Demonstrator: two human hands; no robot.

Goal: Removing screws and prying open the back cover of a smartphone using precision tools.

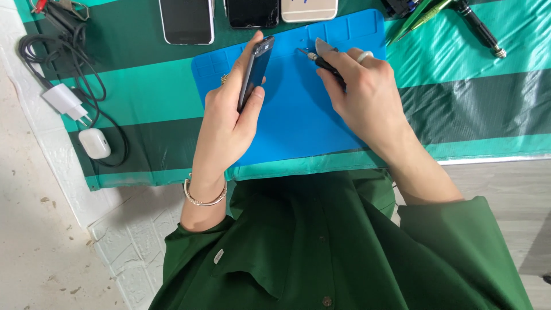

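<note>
Left hand (229, 117) clasped around phone (256, 69)

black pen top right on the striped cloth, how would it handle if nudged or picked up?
The pen looks round-bodied, so a sideways nudge would likely roll it, though the wrinkled cloth may damp that. It looks rigid, probably not floppy. Its glossy barrel could be a bit slippery; the metal tip end suggests some weight there.

1 head-worn camera looks almost straight down from close above, taking in the person's green shirt (321, 247) near and the blue mat (298, 109) far.
</note>
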